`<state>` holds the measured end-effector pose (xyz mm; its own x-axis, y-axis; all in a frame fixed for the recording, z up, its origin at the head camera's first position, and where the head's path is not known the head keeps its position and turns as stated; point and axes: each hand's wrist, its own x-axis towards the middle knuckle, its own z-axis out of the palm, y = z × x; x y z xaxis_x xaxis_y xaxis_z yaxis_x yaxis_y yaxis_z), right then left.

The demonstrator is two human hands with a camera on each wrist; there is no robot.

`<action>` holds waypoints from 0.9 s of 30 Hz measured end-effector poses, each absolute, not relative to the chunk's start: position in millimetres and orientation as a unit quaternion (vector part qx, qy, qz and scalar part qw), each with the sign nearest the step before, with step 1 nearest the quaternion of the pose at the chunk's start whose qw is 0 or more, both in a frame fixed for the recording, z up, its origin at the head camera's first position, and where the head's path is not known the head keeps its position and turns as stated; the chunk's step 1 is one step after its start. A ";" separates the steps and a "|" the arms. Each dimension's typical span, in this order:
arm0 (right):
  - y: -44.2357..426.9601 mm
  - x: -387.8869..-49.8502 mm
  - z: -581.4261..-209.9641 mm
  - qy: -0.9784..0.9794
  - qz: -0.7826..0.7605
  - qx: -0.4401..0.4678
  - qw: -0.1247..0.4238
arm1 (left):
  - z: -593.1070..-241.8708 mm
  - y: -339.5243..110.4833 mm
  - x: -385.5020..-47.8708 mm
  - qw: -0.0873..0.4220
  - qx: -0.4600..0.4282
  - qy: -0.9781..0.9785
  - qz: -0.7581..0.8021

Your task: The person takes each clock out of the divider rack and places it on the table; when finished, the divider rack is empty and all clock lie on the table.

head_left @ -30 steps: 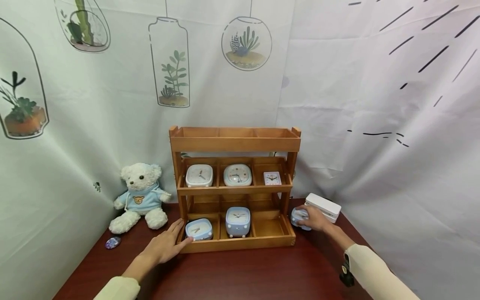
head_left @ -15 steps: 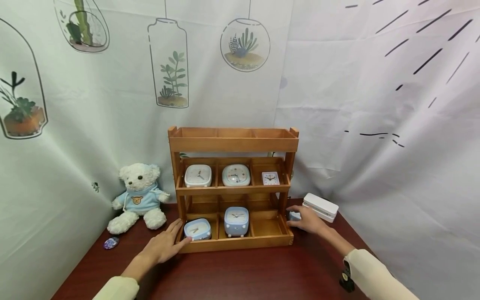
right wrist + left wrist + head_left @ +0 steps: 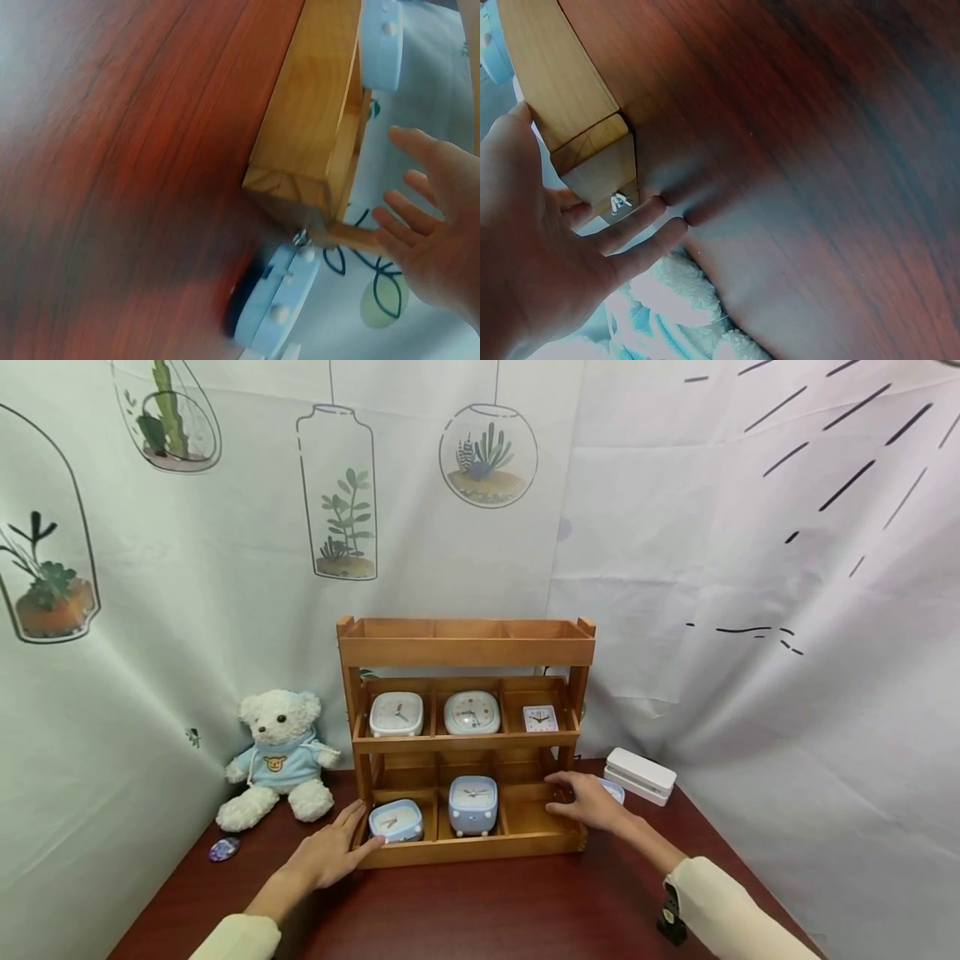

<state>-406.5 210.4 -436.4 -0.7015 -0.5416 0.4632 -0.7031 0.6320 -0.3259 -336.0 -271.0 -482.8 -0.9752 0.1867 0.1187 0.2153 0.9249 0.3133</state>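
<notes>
A wooden three-tier shelf (image 3: 465, 652) stands on the table. My left hand (image 3: 326, 852) rests against its lower left end, thumb at the front rim near a blue alarm clock (image 3: 396, 821) in the left compartment. In the left wrist view, the fingers stretch past the shelf's corner. My right hand (image 3: 592, 802) hovers at the right end of the bottom tier, fingers spread and holding nothing. Another blue alarm clock (image 3: 277, 300) sits on the table just outside that end, mostly behind the hand in the head view. A taller blue alarm clock (image 3: 473, 806) occupies the middle bottom compartment.
Along the middle tier are two white clocks (image 3: 396, 715) and a small square clock (image 3: 540, 719). A white box-like object (image 3: 640, 774) lies at the right. At the left are a teddy bear (image 3: 279, 760) and a purple oval item (image 3: 223, 849).
My right hand has let go of the blue alarm clock beside the shelf and moved left to the shelf's right end. My left hand stays in place.
</notes>
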 end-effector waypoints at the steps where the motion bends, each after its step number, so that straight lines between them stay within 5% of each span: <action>1: 207.1 -407.5 -436.3 -0.887 0.250 0.352 0.162 | -483.0 -270.7 -336.0 0.042 -0.102 -0.980 -0.165; 27: 120.7 -415.8 -433.7 -0.876 0.278 0.380 0.102 | -481.3 -270.7 -335.9 0.035 -0.097 -0.980 -0.169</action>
<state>-415.8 120.7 -433.7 -0.6905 -0.6089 0.3905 -0.7226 0.5566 -0.4099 -335.9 -270.7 -481.3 -0.9788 0.1777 0.1018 0.2015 0.9242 0.3243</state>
